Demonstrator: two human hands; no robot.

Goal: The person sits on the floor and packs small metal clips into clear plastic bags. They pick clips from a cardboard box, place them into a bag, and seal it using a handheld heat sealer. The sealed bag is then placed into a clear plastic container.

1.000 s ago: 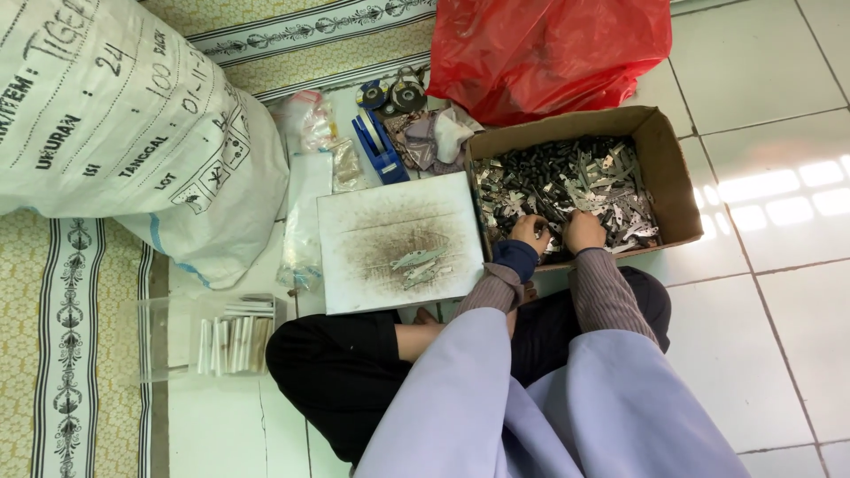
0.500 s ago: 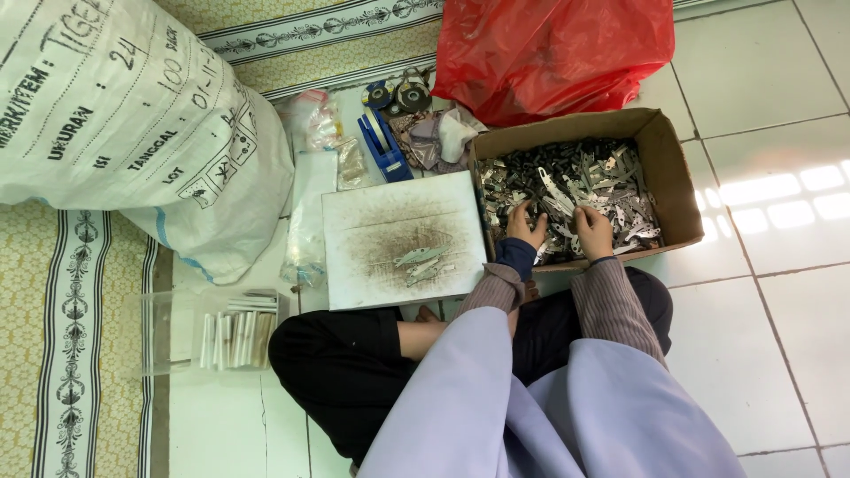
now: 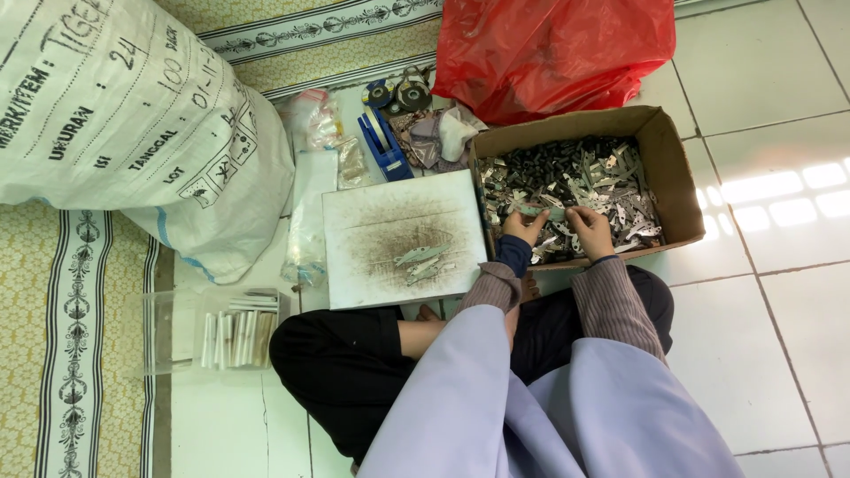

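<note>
Both hands worked over the cardboard box (image 3: 666, 168): left hand (image 3: 524, 227) and right hand (image 3: 591, 230) pinched one metal strip (image 3: 542, 211) between them, each grip narrow; stained board (image 3: 363, 274) lay left.

Both hands lifted from cardboard box (image 3: 666, 168), now pinching metal strip (image 3: 542, 211) between fingers.

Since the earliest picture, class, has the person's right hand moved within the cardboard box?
Yes. The right hand has shifted slightly toward the cardboard box's far wall and now meets the left hand on a metal strip.
</note>
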